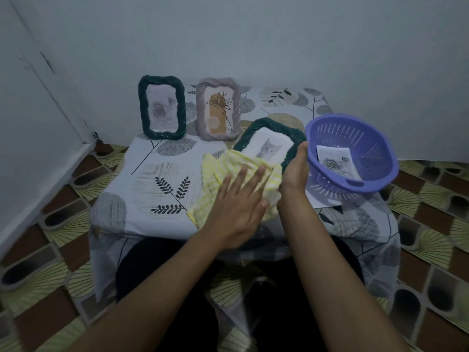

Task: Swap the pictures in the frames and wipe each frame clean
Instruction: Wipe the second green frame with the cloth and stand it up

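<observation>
green frame (279, 127) held over leaf-print tablecloth (152, 156), fan-patterned floor (431, 240), pale walls (253, 34)

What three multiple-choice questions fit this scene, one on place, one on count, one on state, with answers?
1. Where is the loose rose picture? A on the floor; B taped to the wall; C in the purple basket.
2. How many frames show? A two; B three; C four.
3. What does the left hand do? A presses the yellow cloth; B grips the basket; C hangs idle.
C, it lies inside the basket. B, a green frame and a mauve frame stand behind, the right hand holds the cat frame. A, straight fingers lie on the cloth.
</observation>
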`<state>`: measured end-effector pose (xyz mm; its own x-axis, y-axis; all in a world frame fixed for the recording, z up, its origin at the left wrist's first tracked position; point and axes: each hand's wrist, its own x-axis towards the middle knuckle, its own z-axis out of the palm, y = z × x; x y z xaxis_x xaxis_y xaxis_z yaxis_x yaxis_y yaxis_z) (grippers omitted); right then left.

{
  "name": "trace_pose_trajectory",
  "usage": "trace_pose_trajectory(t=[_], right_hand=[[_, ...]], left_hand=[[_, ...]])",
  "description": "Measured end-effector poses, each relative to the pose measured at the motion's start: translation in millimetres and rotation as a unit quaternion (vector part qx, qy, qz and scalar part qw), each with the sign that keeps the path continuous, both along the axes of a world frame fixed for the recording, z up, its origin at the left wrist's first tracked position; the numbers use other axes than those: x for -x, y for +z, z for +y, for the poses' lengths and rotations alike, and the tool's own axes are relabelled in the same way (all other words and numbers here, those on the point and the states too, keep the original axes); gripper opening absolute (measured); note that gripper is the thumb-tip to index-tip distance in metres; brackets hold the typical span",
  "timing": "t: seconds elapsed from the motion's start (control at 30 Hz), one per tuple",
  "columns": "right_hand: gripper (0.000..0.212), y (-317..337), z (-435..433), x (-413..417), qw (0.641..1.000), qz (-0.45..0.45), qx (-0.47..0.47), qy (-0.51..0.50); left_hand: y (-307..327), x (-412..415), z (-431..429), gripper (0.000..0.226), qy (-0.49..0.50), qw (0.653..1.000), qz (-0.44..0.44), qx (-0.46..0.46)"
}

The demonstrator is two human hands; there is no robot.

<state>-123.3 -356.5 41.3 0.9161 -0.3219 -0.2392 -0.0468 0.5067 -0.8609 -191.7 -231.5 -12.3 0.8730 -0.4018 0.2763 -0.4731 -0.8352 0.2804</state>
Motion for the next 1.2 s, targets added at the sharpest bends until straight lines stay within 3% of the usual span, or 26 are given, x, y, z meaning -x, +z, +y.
trace_pose_trajectory(t=[0.07, 0.2, 0.33, 0.43, 0.53, 0.63, 0.73, 0.83, 0.9, 0.97, 1.07, 1.2], right_hand=[[0.042, -7, -1, 1, 0.999, 0.013, -0.036, 0.001], [0.056, -29, 19, 9, 0.995, 0.017, -0.056, 0.083], [0.055, -34, 39, 22, 0.981, 0.035, -0.064, 0.179], [0.059, -28, 26, 9, 0.982, 0.023, -0.063, 0.177], [0.053, -24, -5, -10, 0.993, 0.009, -0.037, 0.108], [0.059, -25, -24, -15, 0.993, -0.008, -0.066, 0.096], [0.066, -29, -14, -8, 0.987, -0.016, -0.089, 0.135], [0.063, -28, 8, 4, 0.981, -0.03, -0.05, 0.187], [0.055, -26, 19, 7, 0.982, -0.031, -0.027, 0.183], [0.054, -20, 19, 6, 0.986, -0.026, 0.017, 0.163], [0.044, -6, 2, -1, 0.99, -0.01, 0.082, 0.115], [0.043, -6, -21, -10, 0.991, -0.033, -0.042, 0.124]], left_hand=[[-5, -6, 13, 0.066, 0.01, 0.999, 0.017, -0.028], [10, -33, 20, 0.059, 0.135, 0.987, 0.092, -0.014], [30, -51, 5, 0.062, 0.18, 0.98, 0.078, 0.022], [36, -43, -9, 0.068, 0.079, 0.994, 0.061, 0.037], [23, -17, -10, 0.059, -0.075, 0.993, 0.063, 0.062], [3, -8, 7, 0.055, -0.118, 0.992, 0.041, 0.023], [4, -28, 18, 0.05, 0.015, 0.999, 0.019, -0.046], [25, -52, 16, 0.053, 0.189, 0.981, 0.023, 0.021], [35, -60, 8, 0.059, 0.225, 0.973, 0.017, 0.053], [39, -52, -4, 0.062, 0.17, 0.984, 0.011, 0.056], [26, -24, -14, 0.061, 0.002, 0.999, 0.018, 0.045], [-6, -4, 9, 0.055, -0.085, 0.996, -0.02, -0.033]])
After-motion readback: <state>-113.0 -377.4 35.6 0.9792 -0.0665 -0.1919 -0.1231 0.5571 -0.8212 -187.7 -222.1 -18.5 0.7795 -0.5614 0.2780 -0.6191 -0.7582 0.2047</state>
